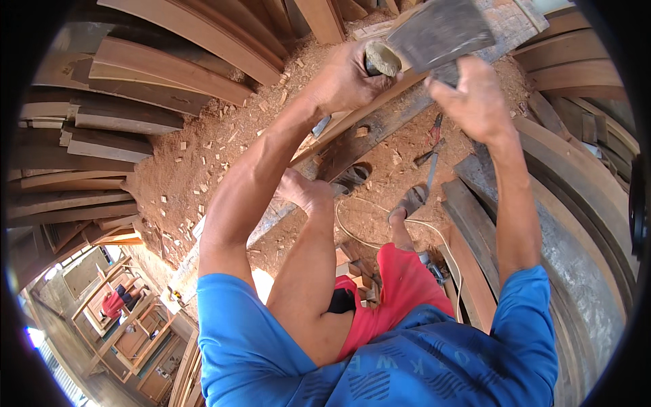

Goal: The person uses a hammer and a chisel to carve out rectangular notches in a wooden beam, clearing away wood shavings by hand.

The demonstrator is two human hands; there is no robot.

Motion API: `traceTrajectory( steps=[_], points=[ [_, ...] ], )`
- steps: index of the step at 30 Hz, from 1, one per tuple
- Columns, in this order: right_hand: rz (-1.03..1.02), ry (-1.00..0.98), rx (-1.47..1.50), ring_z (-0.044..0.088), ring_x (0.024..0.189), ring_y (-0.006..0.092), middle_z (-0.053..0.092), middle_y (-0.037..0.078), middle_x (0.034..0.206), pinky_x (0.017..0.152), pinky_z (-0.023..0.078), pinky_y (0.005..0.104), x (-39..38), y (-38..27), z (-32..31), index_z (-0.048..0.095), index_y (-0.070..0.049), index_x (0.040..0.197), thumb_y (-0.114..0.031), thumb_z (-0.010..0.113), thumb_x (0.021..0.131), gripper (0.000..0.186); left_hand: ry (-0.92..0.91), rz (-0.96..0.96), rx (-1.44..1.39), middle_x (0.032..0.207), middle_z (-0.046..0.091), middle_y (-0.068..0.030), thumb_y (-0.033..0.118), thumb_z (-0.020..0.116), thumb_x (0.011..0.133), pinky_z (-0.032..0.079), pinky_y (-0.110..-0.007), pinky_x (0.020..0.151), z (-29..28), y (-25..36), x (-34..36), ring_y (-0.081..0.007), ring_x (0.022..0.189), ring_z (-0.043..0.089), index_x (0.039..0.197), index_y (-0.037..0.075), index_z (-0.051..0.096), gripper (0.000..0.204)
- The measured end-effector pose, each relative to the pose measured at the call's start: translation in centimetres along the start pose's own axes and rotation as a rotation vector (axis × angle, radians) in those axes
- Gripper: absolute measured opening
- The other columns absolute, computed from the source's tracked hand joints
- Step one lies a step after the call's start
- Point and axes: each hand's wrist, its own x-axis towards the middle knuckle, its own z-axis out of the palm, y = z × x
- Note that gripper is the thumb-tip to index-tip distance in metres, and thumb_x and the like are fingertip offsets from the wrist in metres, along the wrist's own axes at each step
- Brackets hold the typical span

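My left hand (342,85) is closed around an upright chisel handle (384,60), whose pale top end looks frayed. Its blade is hidden below my fist. My right hand (475,102) grips the short handle of a mallet (444,34) with a broad, flat, dark grey head, somewhat blurred. That head is raised just right of the chisel's top, and a gap between the two cannot be judged. Under both hands runs a long wooden beam (349,123), slanting from lower left to upper right, beside a darker plank (339,154).
Wood chips and sawdust (196,183) cover the ground. Stacked boards (169,74) line the left, curved planks (569,183) the right. Red-handled pliers (435,127), a pale cable (346,227) and a power tool (434,268) lie near my feet. Another person (112,303) is among frames at lower left.
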Motion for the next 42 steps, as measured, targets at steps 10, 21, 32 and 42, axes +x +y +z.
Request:
traceTrajectory(
  steps=[10,21,32,42],
  points=[
    [0.110,0.032,0.161,0.071,0.079,0.0277,0.069,0.022,0.083,0.067,0.056,0.0394,-0.4,-1.3,1.5,0.070,0.002,0.084,-0.024,0.074,0.083,0.026,0.046,0.045,0.007,0.085,0.070,-0.0004,0.027,0.081,0.091,0.054,-0.031,0.073,0.4,-0.5,-0.9,-0.0083,0.079,0.060,0.100,0.004,0.068,0.028],
    [0.447,0.087,0.429,0.068,0.066,0.0286,0.070,0.015,0.073,0.070,0.055,0.0430,-1.9,-1.8,1.4,0.065,0.003,0.079,-0.024,0.072,0.086,0.029,0.021,-0.047,0.138,0.099,0.077,-0.0099,0.027,0.082,0.088,0.057,-0.035,0.084,1.5,-0.9,-0.2,-0.0165,0.089,0.071,0.111,0.005,0.070,0.034],
    [0.650,0.080,0.683,0.060,0.056,0.0131,0.063,0.005,0.069,0.052,0.048,0.0306,-6.5,-3.0,3.9,0.066,0.001,0.091,-0.017,0.070,0.089,0.018,-0.127,-0.109,-0.007,0.086,0.073,-0.0078,0.030,0.083,0.088,0.057,-0.037,0.078,-0.2,-0.5,-1.1,-0.0189,0.080,0.069,0.102,0.004,0.069,0.032],
    [0.908,-0.062,0.646,0.058,0.052,0.0136,0.061,0.004,0.060,0.051,0.045,0.0315,-18.1,-1.9,6.6,0.065,-0.002,0.074,-0.014,0.065,0.087,0.018,-0.421,-0.542,0.594,0.086,0.074,-0.0049,0.024,0.085,0.076,0.056,-0.040,0.073,-7.7,-0.3,-8.0,-0.0259,0.081,0.073,0.090,0.017,0.069,0.022]
  ],
)
